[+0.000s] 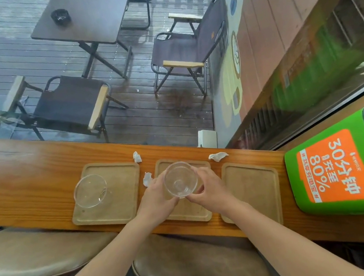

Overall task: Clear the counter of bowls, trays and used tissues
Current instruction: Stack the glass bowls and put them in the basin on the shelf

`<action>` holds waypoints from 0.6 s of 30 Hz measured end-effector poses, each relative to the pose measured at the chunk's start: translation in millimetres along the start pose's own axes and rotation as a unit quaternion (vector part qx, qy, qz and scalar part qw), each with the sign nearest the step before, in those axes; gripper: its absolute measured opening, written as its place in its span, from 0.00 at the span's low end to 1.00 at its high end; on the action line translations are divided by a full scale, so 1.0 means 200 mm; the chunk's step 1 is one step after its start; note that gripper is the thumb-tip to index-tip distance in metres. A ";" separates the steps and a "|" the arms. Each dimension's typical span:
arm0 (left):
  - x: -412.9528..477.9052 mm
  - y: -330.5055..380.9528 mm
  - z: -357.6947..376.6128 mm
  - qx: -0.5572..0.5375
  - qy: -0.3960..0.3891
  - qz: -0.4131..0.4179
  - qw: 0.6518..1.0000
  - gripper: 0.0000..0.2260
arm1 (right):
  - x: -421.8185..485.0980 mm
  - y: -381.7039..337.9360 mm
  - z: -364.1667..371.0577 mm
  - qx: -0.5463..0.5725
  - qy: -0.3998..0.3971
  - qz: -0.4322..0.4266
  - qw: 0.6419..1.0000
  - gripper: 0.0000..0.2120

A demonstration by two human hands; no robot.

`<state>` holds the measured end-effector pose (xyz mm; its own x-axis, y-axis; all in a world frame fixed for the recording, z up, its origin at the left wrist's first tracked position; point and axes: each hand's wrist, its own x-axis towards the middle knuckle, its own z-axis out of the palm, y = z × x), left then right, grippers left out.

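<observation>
Both hands hold one clear bowl (pixel 180 179) above the middle tray (pixel 187 209). The left hand (pixel 157 197) curls its fingers round the bowl's left side, and the right hand (pixel 208 188) wraps the right side, thumbs meeting under the near rim. The hands and bowl hide most of the middle tray; whether the bowl touches it cannot be told. A second clear bowl (pixel 90 191) sits on the left tray (pixel 123 193), towards its left edge. The right tray (pixel 252 186) is bare, its near left corner covered by the right forearm. Three crumpled tissues lie on the counter (pixel 19 184): one (pixel 137 156) at the left tray's far right corner, one (pixel 147 179) between the left and middle trays, one (pixel 218 156) beyond the gap between the middle and right trays. A green box (pixel 336 174) at the right is cut off by the frame.
</observation>
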<state>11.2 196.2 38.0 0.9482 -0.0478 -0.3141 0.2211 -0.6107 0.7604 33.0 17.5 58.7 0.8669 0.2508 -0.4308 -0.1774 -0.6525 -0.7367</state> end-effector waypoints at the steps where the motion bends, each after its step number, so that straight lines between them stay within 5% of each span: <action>1: 0.00 -0.01 0.00 -0.003 -0.003 -0.004 1.000 0.32 | 0.00 0.00 0.00 -0.001 -0.004 0.004 1.000 0.36; 18: 0.03 -0.09 0.04 0.028 -0.029 -0.040 0.998 0.33 | 0.05 0.05 0.04 0.005 -0.042 0.065 0.997 0.46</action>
<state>11.9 201.7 17.7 0.9133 -0.0415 -0.4051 0.2806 -0.6569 0.6998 35.0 18.8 42.5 0.7937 0.2239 -0.5656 -0.2917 -0.6758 -0.6769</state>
